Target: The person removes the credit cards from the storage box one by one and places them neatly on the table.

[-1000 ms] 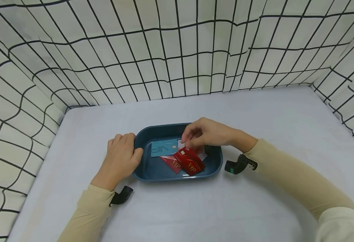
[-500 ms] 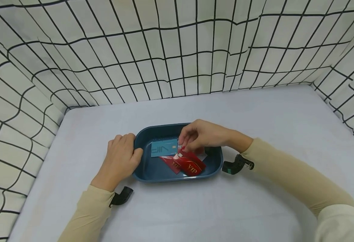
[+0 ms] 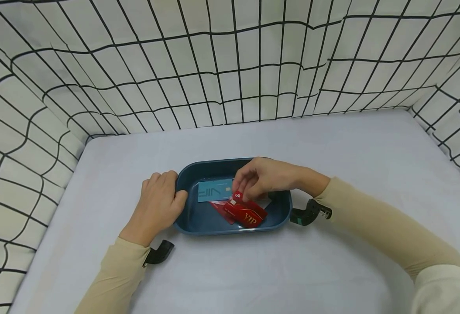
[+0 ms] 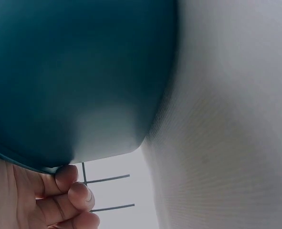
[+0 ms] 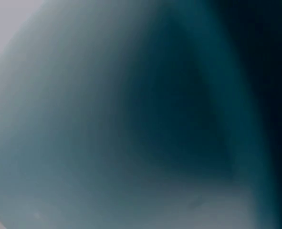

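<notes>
A dark blue oval-cornered tray point(image 3: 198, 229) stands on the white table with several plastic cards in it. My left hand point(image 3: 155, 207) grips the tray's left end; in the left wrist view its fingers point(image 4: 67, 202) curl against the rim from outside. My right hand point(image 3: 263, 176) reaches over the tray, thumb and fingertips pinching a red card point(image 3: 238, 196) with a white logo. A red VIP card point(image 3: 249, 216) lies just below, overlapping another reddish card point(image 3: 222, 210). A light blue VIP card point(image 3: 214, 190) lies flat at the left. The right wrist view is a dark blue blur.
White table surface point(image 3: 332, 270) surrounds the tray. Black grid netting point(image 3: 230, 78) over pale walls encloses the back and both sides. A black wrist camera point(image 3: 159, 253) sits below the left hand, another black camera point(image 3: 306, 213) beside the tray's right end.
My right hand has shifted slightly down and left among the cards. The red cards beneath it have moved, and a logo corner now shows at the fingertips. The left hand stays on the tray.
</notes>
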`<action>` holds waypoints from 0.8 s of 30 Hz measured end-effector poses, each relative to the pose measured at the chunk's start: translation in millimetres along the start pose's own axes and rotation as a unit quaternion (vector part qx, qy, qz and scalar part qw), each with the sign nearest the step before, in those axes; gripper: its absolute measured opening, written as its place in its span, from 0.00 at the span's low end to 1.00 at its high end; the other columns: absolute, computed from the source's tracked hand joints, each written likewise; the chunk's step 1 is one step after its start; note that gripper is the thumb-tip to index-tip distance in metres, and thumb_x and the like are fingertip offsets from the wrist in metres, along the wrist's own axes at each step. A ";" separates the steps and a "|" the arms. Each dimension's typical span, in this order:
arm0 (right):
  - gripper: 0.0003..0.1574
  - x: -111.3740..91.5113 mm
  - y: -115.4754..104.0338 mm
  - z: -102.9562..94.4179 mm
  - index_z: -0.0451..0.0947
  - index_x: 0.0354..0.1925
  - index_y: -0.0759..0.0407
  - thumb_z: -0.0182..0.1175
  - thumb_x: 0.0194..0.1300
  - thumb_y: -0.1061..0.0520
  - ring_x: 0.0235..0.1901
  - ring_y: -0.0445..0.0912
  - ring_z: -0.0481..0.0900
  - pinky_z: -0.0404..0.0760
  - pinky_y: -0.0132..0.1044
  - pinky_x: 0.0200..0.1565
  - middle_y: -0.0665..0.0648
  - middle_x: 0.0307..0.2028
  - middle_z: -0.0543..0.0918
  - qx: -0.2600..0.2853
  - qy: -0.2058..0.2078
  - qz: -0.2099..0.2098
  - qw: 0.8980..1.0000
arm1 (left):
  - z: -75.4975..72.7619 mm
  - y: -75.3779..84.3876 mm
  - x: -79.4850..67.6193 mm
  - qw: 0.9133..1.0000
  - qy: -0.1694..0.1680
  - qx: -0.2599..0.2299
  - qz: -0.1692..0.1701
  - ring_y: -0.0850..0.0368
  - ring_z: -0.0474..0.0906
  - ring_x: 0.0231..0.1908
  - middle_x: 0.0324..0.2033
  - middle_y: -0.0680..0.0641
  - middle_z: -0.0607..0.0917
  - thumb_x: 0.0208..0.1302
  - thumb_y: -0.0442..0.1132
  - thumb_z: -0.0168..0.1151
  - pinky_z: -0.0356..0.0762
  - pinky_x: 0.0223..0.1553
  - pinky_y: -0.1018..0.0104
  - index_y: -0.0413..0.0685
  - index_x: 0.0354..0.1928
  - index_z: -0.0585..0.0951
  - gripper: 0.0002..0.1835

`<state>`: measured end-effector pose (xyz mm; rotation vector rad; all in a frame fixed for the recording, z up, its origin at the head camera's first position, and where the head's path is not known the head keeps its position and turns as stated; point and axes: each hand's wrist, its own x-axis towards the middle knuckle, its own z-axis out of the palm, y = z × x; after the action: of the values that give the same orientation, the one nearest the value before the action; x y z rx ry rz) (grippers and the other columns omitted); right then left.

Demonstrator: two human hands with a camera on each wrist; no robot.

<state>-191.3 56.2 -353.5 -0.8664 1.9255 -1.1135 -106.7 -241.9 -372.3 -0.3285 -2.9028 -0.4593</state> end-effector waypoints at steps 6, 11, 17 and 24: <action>0.22 1.1 -3.4 -0.2 0.82 0.55 0.54 0.71 0.62 0.57 0.44 0.49 0.87 0.89 0.44 0.43 0.54 0.44 0.88 -0.006 -0.008 0.018 1.000 | -1.8 -0.9 -0.3 1.000 0.004 0.000 0.001 0.47 0.62 0.30 0.23 0.45 0.69 0.62 0.38 0.48 0.53 0.37 0.58 0.43 0.31 0.69 0.06; 0.14 2.4 -5.3 -0.5 0.85 0.50 0.53 0.69 0.65 0.56 0.41 0.48 0.86 0.89 0.41 0.42 0.54 0.42 0.89 -0.023 -0.019 0.016 0.999 | -4.2 -1.1 0.7 1.000 0.005 0.000 0.002 0.47 0.62 0.30 0.23 0.45 0.69 0.62 0.38 0.48 0.53 0.37 0.58 0.42 0.31 0.69 0.06; 0.14 3.6 -5.2 -2.2 0.84 0.50 0.54 0.67 0.65 0.58 0.43 0.48 0.86 0.88 0.41 0.45 0.54 0.44 0.89 -0.031 -0.032 0.004 0.999 | -7.0 -0.8 1.0 1.000 0.006 -0.001 0.003 0.47 0.63 0.30 0.23 0.45 0.70 0.62 0.38 0.48 0.53 0.37 0.57 0.42 0.32 0.70 0.06; 0.19 2.1 -2.2 -3.4 0.83 0.53 0.55 0.65 0.62 0.62 0.44 0.48 0.86 0.88 0.41 0.47 0.56 0.48 0.87 -0.018 -0.057 0.019 0.998 | -2.2 -0.6 0.3 1.000 -0.002 -0.002 0.001 0.47 0.64 0.30 0.24 0.45 0.70 0.61 0.38 0.48 0.55 0.37 0.57 0.41 0.33 0.71 0.06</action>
<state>-194.8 54.9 -350.8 -0.8898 1.8655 -0.9873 -106.8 -243.1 -370.3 -0.3330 -2.9050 -0.4653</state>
